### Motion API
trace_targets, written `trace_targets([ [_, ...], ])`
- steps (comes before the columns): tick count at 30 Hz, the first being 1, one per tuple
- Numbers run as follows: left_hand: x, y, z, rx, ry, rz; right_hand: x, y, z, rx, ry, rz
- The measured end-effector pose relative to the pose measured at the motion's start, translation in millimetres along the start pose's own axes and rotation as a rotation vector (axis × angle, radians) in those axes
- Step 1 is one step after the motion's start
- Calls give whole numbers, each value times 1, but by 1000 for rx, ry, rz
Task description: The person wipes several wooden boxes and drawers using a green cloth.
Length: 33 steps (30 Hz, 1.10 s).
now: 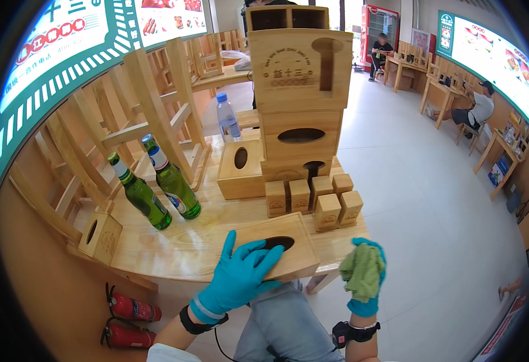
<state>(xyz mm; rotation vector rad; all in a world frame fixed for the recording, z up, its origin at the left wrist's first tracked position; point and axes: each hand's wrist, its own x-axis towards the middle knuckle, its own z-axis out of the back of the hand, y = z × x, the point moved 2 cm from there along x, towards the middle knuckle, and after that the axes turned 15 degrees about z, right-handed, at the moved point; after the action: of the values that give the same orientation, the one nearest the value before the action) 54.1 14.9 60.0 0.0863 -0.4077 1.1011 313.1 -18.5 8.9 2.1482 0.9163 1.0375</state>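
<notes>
A wooden tissue box (299, 256) with a dark oval opening sits tilted at the table's near edge. My left hand (239, 279), in a teal glove, grips it, with fingers over the top beside the opening. To the right, past the table edge, my right hand (364, 306) wears the same kind of glove and holds a crumpled green cloth (361, 271), which hides much of the palm. The cloth is apart from the box. Just beyond the box stand several small wooden holders (327, 212), grouped at the table's right side.
Two green glass bottles (148, 198) stand on the wooden table (186, 256), left of my left hand. Wooden boxes (303, 72) are stacked high behind the holders, beside a water bottle (228, 117). Upturned chairs (162, 99) lean at left; fire extinguishers (134, 309) stand below. People sit far right.
</notes>
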Motion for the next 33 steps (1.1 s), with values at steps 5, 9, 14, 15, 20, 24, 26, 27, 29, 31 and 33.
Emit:
trace_targets([
  [5, -6, 31, 20, -396, -72, 208, 25, 36, -25, -249, 72, 287],
  [9, -23, 66, -12, -767, 119, 340, 63, 37, -40, -665, 549, 576],
  [14, -21, 69, -47, -1129, 237, 347, 80, -9, -112, -1213, 1197, 602],
  [15, -17, 66, -51, -1209, 247, 333, 77, -29, -118, -1167, 1286, 540],
  [20, -18, 64, -64, -1244, 222, 329, 68, -50, -134, -1043, 1420, 539],
  [24, -25, 69, -73, -1219, 267, 374, 56, -65, -150, -871, 1509, 562],
  [26, -31, 70, -78, -1285, 280, 414, 53, -67, -155, -828, 1522, 554],
  [27, -33, 71, -79, -1314, 283, 434, 53, -68, -154, -803, 1529, 555],
  [29, -36, 75, -85, -1256, 274, 441, 50, -70, -151, -767, 1493, 628],
  [31, -38, 77, -86, -1222, 262, 448, 48, -69, -153, -711, 1473, 662],
  [33, -39, 78, -85, -1116, 289, 463, 42, -71, -156, -678, 1472, 683],
])
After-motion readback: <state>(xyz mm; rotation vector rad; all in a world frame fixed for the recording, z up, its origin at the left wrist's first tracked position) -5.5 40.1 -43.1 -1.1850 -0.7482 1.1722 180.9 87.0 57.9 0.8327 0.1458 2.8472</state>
